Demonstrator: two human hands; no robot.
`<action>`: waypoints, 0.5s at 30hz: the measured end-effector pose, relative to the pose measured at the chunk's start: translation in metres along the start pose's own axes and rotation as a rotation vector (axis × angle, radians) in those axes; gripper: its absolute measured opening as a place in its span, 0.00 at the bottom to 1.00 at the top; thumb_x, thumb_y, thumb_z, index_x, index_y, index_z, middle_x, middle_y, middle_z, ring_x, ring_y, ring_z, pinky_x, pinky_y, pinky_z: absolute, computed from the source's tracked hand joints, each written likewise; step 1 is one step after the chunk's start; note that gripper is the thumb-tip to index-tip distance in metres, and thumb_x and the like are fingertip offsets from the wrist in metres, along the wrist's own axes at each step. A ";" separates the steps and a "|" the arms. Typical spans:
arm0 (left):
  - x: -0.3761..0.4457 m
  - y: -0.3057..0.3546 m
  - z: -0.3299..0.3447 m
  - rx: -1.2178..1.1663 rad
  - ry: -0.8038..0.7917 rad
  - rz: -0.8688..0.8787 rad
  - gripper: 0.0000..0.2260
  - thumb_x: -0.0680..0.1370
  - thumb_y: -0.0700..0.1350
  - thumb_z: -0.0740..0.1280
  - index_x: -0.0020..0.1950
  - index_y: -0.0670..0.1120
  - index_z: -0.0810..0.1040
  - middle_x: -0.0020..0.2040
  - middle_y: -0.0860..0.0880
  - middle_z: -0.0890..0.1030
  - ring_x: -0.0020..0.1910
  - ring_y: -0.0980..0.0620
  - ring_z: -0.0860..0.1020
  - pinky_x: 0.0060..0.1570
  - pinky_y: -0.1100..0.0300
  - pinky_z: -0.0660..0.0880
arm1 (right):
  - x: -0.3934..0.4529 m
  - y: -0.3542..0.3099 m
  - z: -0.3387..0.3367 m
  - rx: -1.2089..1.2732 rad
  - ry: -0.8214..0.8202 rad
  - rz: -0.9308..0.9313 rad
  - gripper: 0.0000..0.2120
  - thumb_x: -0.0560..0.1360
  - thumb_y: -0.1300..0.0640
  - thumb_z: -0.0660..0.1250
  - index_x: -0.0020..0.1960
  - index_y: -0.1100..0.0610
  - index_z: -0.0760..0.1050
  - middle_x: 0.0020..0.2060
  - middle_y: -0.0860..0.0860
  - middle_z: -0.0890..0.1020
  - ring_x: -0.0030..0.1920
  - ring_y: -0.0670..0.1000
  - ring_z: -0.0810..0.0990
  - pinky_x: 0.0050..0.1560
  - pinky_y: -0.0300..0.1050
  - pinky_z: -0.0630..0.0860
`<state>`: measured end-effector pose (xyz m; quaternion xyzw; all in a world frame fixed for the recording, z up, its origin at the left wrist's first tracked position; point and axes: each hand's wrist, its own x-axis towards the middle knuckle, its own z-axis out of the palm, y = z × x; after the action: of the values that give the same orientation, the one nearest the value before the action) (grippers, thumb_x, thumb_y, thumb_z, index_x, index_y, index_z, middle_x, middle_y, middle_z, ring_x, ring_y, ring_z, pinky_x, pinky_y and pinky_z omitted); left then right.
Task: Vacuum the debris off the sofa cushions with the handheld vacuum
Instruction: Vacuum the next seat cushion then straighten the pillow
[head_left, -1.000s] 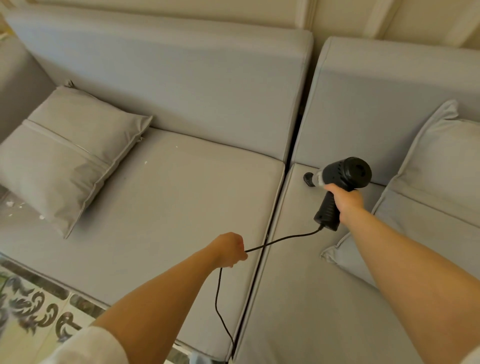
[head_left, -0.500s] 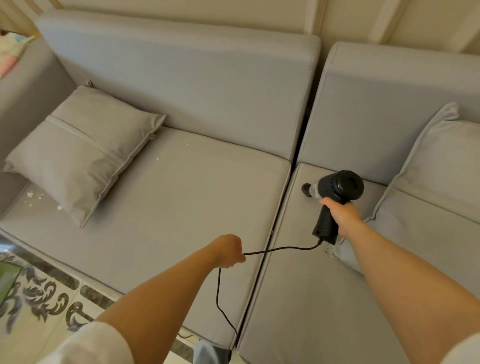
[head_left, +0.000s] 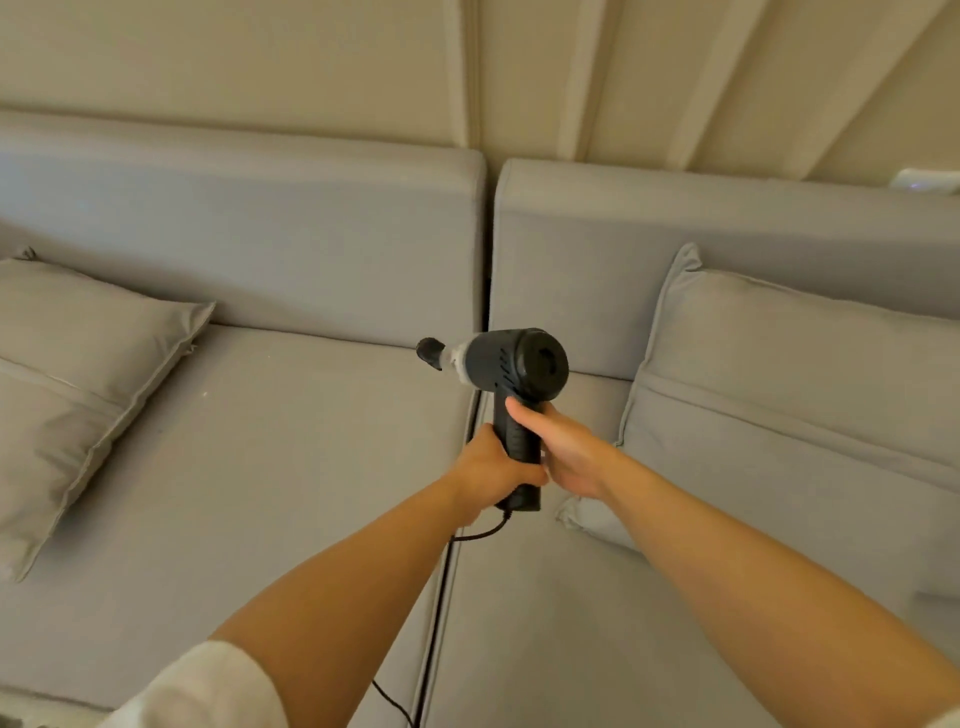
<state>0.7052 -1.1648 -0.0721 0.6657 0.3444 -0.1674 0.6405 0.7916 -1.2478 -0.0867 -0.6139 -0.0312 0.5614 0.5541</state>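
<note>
A black pistol-shaped handheld vacuum (head_left: 511, 366) is held up over the gap between two grey seat cushions, its nozzle pointing left and away. My left hand (head_left: 491, 470) wraps the lower part of the handle. My right hand (head_left: 563, 449) lies against the handle's right side, fingers around it. The black cord (head_left: 480, 532) drops from the handle's base into the gap. The left seat cushion (head_left: 291, 467) shows a few tiny pale specks near the left pillow. The right seat cushion (head_left: 561, 623) lies below my right arm.
A grey pillow (head_left: 67, 384) lies on the left cushion. Another grey pillow (head_left: 789, 405) leans against the right backrest. Grey backrests (head_left: 291, 244) stand behind, with a beige panelled wall (head_left: 311, 67) above them.
My left hand has left the cord and moved up onto the vacuum's handle. The vacuum has risen and shifted left over the cushion gap. The camera has tilted upward.
</note>
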 end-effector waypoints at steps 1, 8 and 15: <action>0.002 0.001 0.003 -0.050 0.046 -0.023 0.18 0.66 0.36 0.72 0.50 0.49 0.69 0.43 0.50 0.76 0.41 0.53 0.77 0.33 0.64 0.73 | -0.004 -0.005 -0.007 -0.105 -0.020 -0.017 0.22 0.76 0.44 0.61 0.68 0.47 0.63 0.61 0.49 0.74 0.63 0.51 0.71 0.68 0.54 0.64; 0.032 0.007 0.029 0.120 0.200 0.038 0.22 0.65 0.37 0.73 0.52 0.49 0.67 0.42 0.50 0.74 0.39 0.51 0.76 0.36 0.59 0.75 | -0.030 -0.005 -0.175 -0.861 0.749 -0.086 0.28 0.75 0.53 0.65 0.72 0.58 0.60 0.70 0.58 0.66 0.68 0.59 0.66 0.65 0.49 0.65; 0.044 0.003 0.036 0.110 0.229 0.041 0.22 0.65 0.36 0.72 0.53 0.48 0.67 0.41 0.50 0.74 0.37 0.52 0.75 0.31 0.62 0.73 | -0.043 0.033 -0.264 -1.184 0.860 0.233 0.36 0.69 0.52 0.72 0.70 0.56 0.59 0.70 0.57 0.61 0.69 0.62 0.57 0.66 0.58 0.65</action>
<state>0.7460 -1.1888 -0.1035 0.7216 0.3920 -0.0957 0.5625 0.9474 -1.4592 -0.1463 -0.9750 -0.0435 0.2160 0.0306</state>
